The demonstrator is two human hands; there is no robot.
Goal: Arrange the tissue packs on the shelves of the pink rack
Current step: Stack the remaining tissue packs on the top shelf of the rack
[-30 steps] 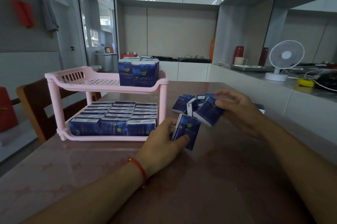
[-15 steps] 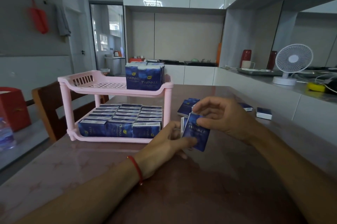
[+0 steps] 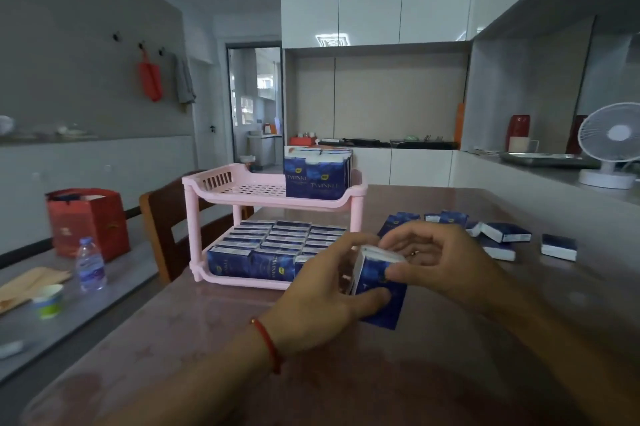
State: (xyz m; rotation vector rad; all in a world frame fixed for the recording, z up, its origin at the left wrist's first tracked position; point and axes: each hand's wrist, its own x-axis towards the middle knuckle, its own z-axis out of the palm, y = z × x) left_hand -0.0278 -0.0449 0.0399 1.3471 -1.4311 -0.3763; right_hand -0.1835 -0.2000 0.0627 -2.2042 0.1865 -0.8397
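A two-tier pink rack (image 3: pixel 207 183) stands on the brown table. Its lower shelf is filled with several dark blue tissue packs (image 3: pixel 273 245) standing in rows. Several more upright packs (image 3: pixel 317 176) stand at the right end of the upper shelf. My left hand (image 3: pixel 322 297) and my right hand (image 3: pixel 440 263) both grip a small upright bundle of blue tissue packs (image 3: pixel 377 287) in front of the rack's right post. Several loose packs (image 3: pixel 502 235) lie on the table behind my right hand.
A wooden chair (image 3: pixel 162 217) stands left of the rack. On a grey side surface to the left are a red bag (image 3: pixel 86 221), a water bottle (image 3: pixel 90 264) and a paper cup (image 3: pixel 48 299). A white fan (image 3: pixel 613 145) sits on the right-hand counter.
My right hand brought a pack from the loose pile to the pack in my left hand, and both hands now hold them together. The view has shifted right and up.
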